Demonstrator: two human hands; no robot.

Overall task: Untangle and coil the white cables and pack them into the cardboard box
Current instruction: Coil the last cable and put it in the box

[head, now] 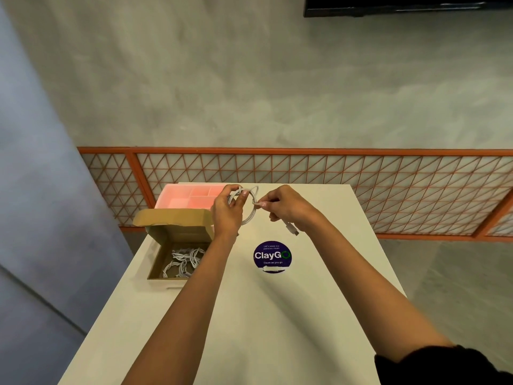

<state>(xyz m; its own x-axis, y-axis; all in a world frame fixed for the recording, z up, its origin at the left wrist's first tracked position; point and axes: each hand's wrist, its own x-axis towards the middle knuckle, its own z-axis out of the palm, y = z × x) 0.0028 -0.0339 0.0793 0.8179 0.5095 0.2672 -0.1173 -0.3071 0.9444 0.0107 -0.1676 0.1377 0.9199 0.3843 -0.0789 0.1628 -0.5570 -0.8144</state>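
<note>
My left hand [227, 209] grips a coiled white cable [251, 215] held up above the far part of the white table [249, 315]. My right hand [286, 205] pinches the same cable just right of the coil, and the cable's loose end with its plug [293, 229] hangs below that hand. An open cardboard box [156, 262] sits at the table's left edge, lid flap raised, with several coiled white cables [181, 261] lying inside.
A pink compartment tray [188, 197] stands behind the box at the far left. A round purple ClayGo sticker [272, 256] marks the table's middle. An orange lattice railing [361, 176] runs behind the table's far edge.
</note>
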